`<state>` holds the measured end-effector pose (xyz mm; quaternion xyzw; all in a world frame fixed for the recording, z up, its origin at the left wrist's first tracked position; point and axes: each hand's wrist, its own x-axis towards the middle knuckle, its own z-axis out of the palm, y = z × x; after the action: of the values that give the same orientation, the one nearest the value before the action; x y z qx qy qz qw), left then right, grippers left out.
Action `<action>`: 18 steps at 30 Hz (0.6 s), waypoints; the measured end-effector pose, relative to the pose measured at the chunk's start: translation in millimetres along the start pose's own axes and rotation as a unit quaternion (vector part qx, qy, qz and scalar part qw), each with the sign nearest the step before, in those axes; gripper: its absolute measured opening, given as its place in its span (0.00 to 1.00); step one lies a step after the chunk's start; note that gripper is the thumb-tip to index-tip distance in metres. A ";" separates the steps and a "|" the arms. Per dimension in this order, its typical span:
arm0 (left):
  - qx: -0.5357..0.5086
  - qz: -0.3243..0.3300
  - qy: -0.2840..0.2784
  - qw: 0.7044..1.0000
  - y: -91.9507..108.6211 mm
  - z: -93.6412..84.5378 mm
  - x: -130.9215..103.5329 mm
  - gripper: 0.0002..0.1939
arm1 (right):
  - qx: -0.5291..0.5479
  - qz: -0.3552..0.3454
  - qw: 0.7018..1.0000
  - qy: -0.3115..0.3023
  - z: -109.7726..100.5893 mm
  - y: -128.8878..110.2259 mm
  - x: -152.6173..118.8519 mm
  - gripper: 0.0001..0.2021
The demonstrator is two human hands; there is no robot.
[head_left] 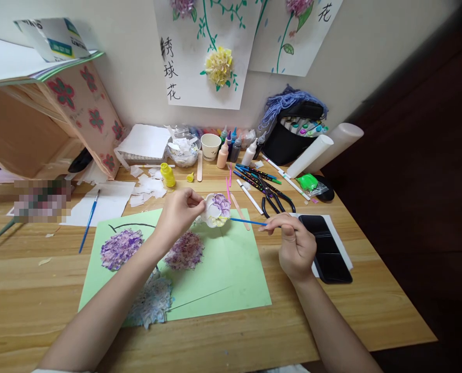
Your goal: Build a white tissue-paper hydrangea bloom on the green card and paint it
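Observation:
My left hand [184, 210] pinches the left edge of a small white palette [215, 209], holding it above the green paper [231, 269]. Purple paint marks the palette's upper right wells and yellow its lower ones. My right hand [295, 243] grips a thin blue brush [248, 221], whose tip reaches the yellow paint. On the green paper lie a purple paper flower [122, 248], a pink-purple one [184, 250] below my left hand, and a light blue one [153, 300] partly behind my left forearm.
An open yellow paint bottle [167, 175] stands near a paper cup [210, 146] and several paint bottles. Black scissors [271, 197] and pens lie behind my right hand, a black phone [326, 248] right of it. Another brush [88, 223] and paper scraps [149, 187] are left.

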<state>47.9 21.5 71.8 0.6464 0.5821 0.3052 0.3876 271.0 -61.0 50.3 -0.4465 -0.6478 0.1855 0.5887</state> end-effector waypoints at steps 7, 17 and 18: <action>-0.015 -0.001 -0.001 1.000 -1.4 0.4 0.0 0.05 | 0.013 0.019 1.000 -0.002 0.8 0.5 0.6 0.13; -0.011 -0.002 -0.003 1.000 -0.6 -1.1 -0.7 0.05 | 0.009 0.025 1.000 -0.010 -0.9 0.3 1.5 0.12; -0.010 -0.002 -0.001 1.000 -0.5 -1.1 -0.7 0.05 | 0.013 0.024 0.999 -0.020 -1.0 0.3 1.6 0.12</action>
<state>46.6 21.0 72.0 0.6416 0.5802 0.3090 0.3951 272.2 -59.9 51.2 -0.4503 -0.6464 0.2170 0.5765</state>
